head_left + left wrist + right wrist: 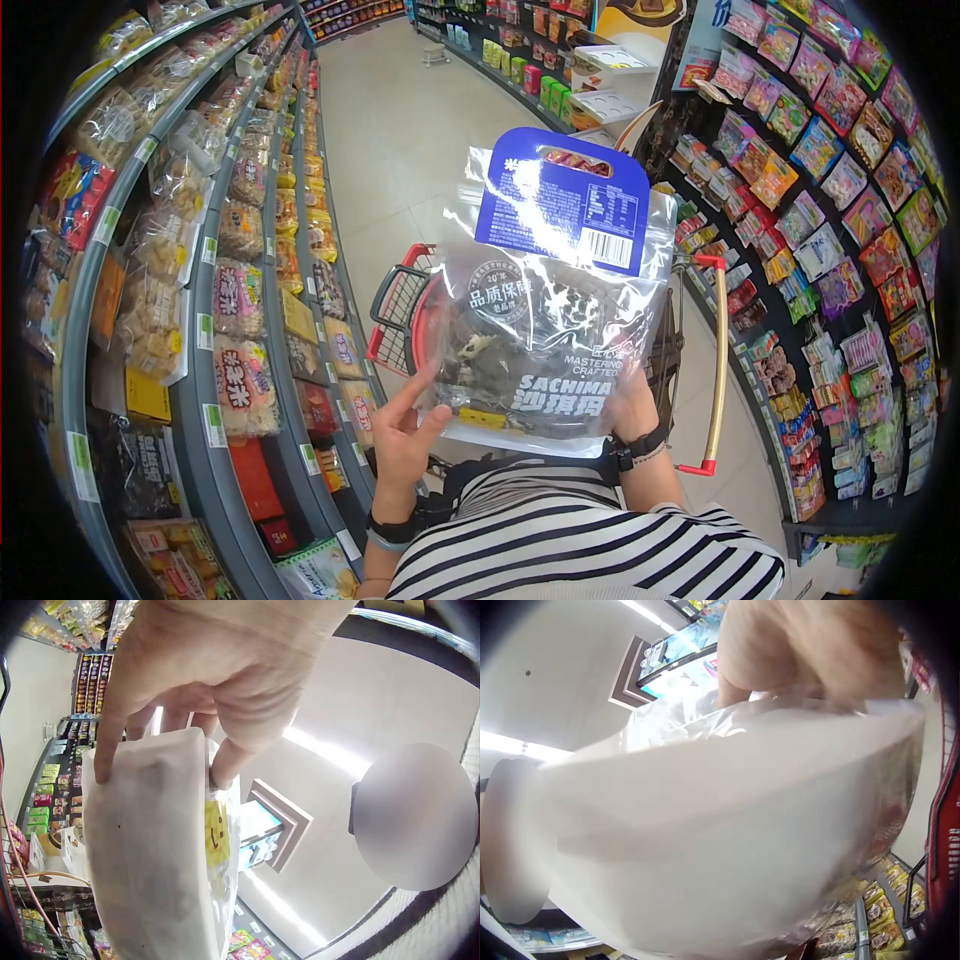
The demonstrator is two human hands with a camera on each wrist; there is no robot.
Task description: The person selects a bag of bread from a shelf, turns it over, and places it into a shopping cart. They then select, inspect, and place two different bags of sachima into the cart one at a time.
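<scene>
A clear plastic bag (560, 330) with a blue-purple header card and dark contents is held up in front of the striped shirt. At its lower left side, the left hand (405, 445) grips the edge with thumb and fingers; in the left wrist view that hand (217, 682) pinches the end of the bag (150, 840), whose white bottom faces the camera. The right hand (640, 410) holds the lower right side, its fingers partly hidden behind the bag. In the right wrist view the right hand (810, 652) is at the bag's edge, above its white bottom (705, 825).
Shelves of packaged snacks (240, 300) run along the left. Hanging packets (840, 180) cover a rack on the right. Behind the bag stands a shopping cart with a red and gold handle (718, 370) and a red basket (428, 320). A tiled aisle (375, 130) runs ahead.
</scene>
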